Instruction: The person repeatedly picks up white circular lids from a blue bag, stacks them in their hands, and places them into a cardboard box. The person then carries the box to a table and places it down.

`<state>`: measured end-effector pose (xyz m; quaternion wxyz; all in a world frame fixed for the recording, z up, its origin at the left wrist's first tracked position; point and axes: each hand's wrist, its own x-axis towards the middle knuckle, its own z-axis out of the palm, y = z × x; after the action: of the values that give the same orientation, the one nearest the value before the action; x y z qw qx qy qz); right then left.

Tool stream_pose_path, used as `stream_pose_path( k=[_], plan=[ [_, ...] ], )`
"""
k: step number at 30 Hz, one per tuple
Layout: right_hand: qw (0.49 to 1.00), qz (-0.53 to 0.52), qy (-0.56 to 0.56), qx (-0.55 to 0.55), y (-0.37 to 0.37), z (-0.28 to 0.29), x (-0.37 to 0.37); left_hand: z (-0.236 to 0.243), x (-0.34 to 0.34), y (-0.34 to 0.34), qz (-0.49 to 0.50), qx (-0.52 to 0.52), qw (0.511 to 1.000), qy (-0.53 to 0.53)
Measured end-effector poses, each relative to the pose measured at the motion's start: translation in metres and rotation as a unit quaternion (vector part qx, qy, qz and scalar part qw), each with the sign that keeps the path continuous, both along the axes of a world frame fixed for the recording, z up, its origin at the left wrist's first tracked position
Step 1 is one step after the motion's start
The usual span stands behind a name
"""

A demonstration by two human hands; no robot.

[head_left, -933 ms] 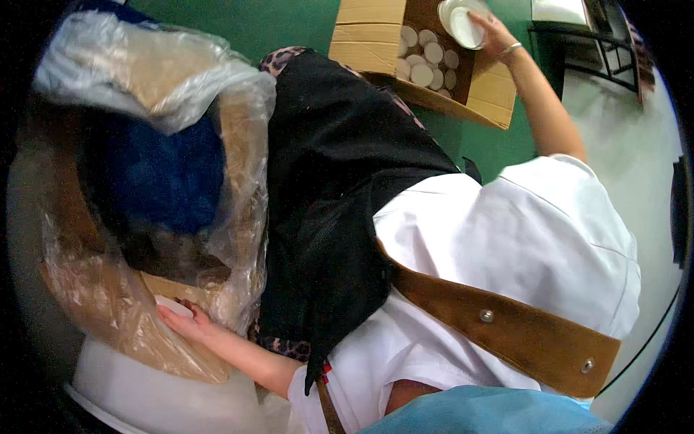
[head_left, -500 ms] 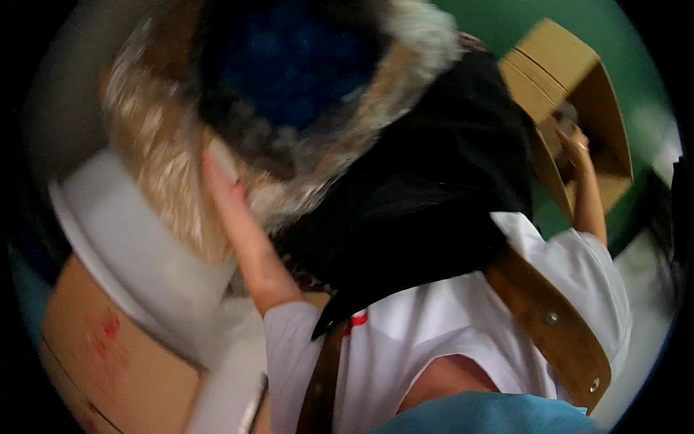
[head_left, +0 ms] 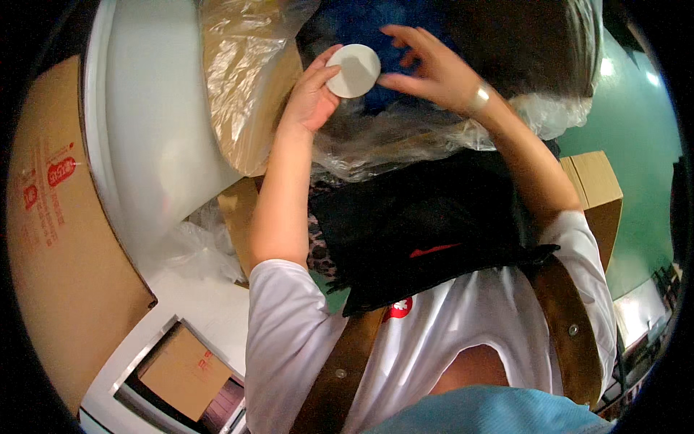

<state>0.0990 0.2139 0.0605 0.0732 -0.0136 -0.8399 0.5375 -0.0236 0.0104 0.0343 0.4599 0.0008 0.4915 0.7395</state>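
Between the fingers and thumb of my left hand (head_left: 312, 101) is a white round disc (head_left: 353, 71), like a lid, its flat face turned up with a greyish shadow across it. Just right of the disc hovers my right hand (head_left: 434, 72), fingers apart and slightly smeared by motion, with nothing seen in it. Both hands are over a carton lined with a clear plastic bag (head_left: 253, 79). Dark blue contents (head_left: 390, 29) show inside the bag, too dim to make out.
A cardboard box (head_left: 596, 181) stands at my right, partly behind my arm. On the left are a pale curved panel (head_left: 155, 94) and a large printed carton (head_left: 72, 239). Another carton (head_left: 184, 372) lies low at the left. A black apron (head_left: 426, 217) covers my lap; the floor (head_left: 636, 145) is green.
My right hand has come out of the box at the right and over to the disc. My left hand has lifted from the plastic bag's edge and now presents the disc. My view has turned.
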Motion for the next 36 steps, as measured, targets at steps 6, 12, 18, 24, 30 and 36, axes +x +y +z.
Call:
stream_pose_path(
  k=[6, 12, 18, 24, 30, 36],
  plan=[
    [0.982, 0.033, -0.032, 0.183, -0.04, -0.057, -0.073, -0.018, -0.005, -0.017, 0.018, 0.013, 0.999, -0.033],
    [0.985, 0.07, -0.09, 0.128, -0.052, -0.08, -0.088, -0.032, -0.014, -0.026, 0.057, 0.012, 0.998, -0.034],
    [0.975, -0.002, -0.036, 0.218, -0.072, -0.085, -0.081, -0.035, -0.014, -0.033, 0.085, 0.02, 0.996, -0.026],
    [0.98, -0.046, 0.038, 0.191, -0.072, -0.093, -0.088, -0.038, -0.015, -0.031, 0.089, -0.006, 0.996, -0.023],
    [0.966, -0.048, -0.162, -0.195, -0.038, -0.098, -0.119, -0.04, -0.015, -0.04, 0.129, -0.051, 0.99, 0.031],
    [0.977, 0.075, -0.131, 0.153, -0.047, -0.253, -0.14, -0.039, -0.029, -0.032, 0.223, -0.105, 0.963, 0.108]
  ],
)
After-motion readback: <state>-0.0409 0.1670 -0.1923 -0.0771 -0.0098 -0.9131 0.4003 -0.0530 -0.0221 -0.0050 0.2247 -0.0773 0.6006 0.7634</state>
